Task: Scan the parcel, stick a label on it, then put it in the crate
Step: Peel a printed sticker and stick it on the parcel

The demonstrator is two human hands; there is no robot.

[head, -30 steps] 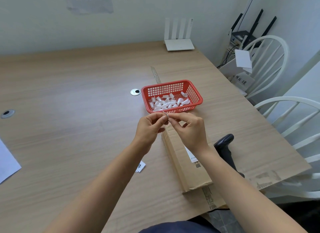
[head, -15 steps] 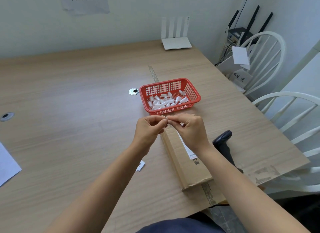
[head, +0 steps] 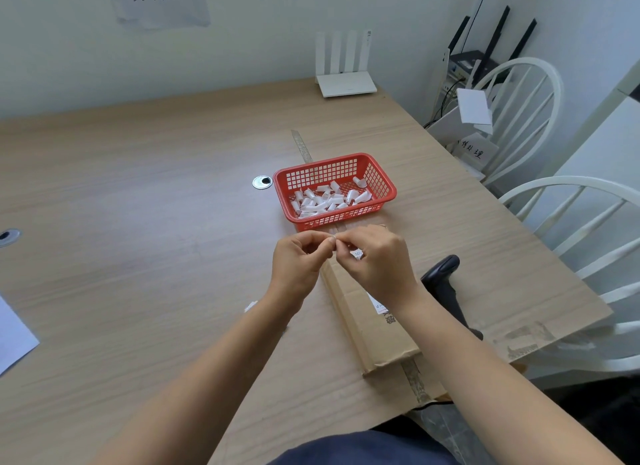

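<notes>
A flat brown cardboard parcel (head: pixel 375 329) lies on the table in front of me, its long side running away from me. Above its far end, my left hand (head: pixel 299 265) and my right hand (head: pixel 379 262) meet fingertip to fingertip, both pinching a small white label (head: pixel 357 254) between them. Only a corner of the label shows. A black handheld scanner (head: pixel 445 281) lies on the table just right of the parcel. A red plastic basket (head: pixel 381 179) with several small white label rolls stands just beyond my hands.
A white router (head: pixel 346 84) stands at the table's far edge. White chairs (head: pixel 540 94) stand to the right, one bearing boxes and a black router. A scrap of white paper (head: pixel 250 306) lies by my left wrist. A sheet of paper (head: pixel 14 336) lies at the left edge.
My hands stay together over the parcel's far end, with small finger movements on the label. The view has shifted slightly.
</notes>
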